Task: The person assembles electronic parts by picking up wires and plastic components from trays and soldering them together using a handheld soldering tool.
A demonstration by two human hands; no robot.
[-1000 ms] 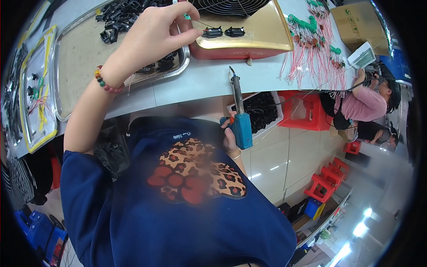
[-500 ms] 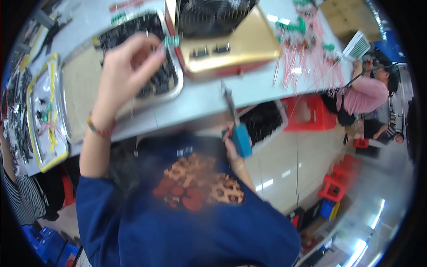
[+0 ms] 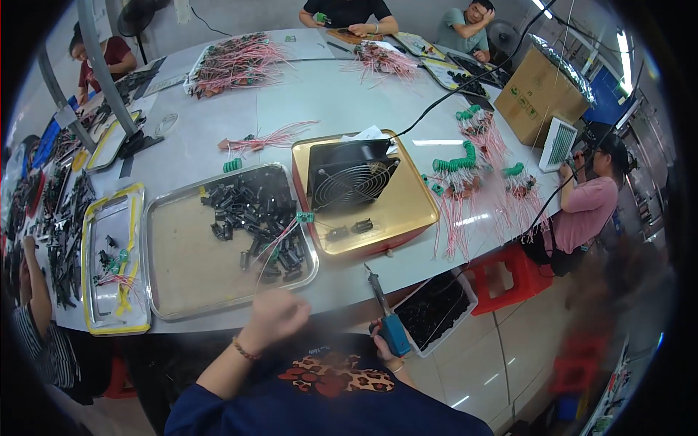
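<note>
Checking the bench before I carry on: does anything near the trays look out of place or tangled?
Mostly orderly. One oddity: a bundle of pink wires with a green connector lies across the rim of the silver tray, draped over the black parts. The right hand holds the soldering iron with its tip over the table edge.

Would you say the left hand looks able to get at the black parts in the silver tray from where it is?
Probably yes. The left hand sits at the near rim of the silver tray, and nothing stands between it and the black parts. Only thin pink wires lie across them.
</note>
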